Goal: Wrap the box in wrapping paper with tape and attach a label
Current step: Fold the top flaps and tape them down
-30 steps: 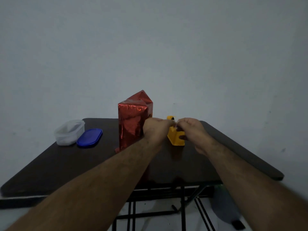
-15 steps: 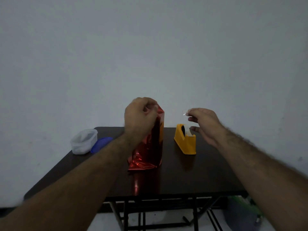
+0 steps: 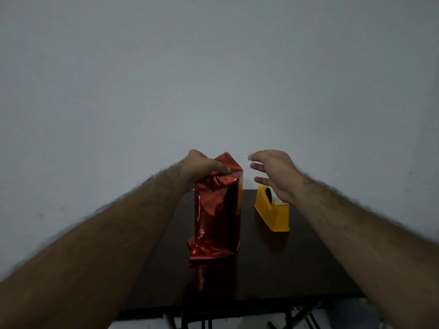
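Note:
A tall box wrapped in shiny red paper [image 3: 217, 214] stands upright in the middle of the dark table [image 3: 273, 276]. Its paper is loose at the bottom and folded to a point at the top. My left hand [image 3: 202, 168] presses on the top left of the wrapped box, thumb lying across the fold. My right hand [image 3: 275, 172] hovers to the right of the box top, above the yellow tape dispenser [image 3: 273, 212]. A small clear piece of tape [image 3: 248, 160] is pinched between its thumb and forefinger, the other fingers spread.
The table's near edge runs across the bottom, with black metal legs [image 3: 206, 322] below it. A plain grey wall fills the background. My left forearm hides the table's left part.
My view has come closer and shifted right, so the containers on the left are hidden. My left hand settled onto the box top. My right hand stays raised with the tape piece.

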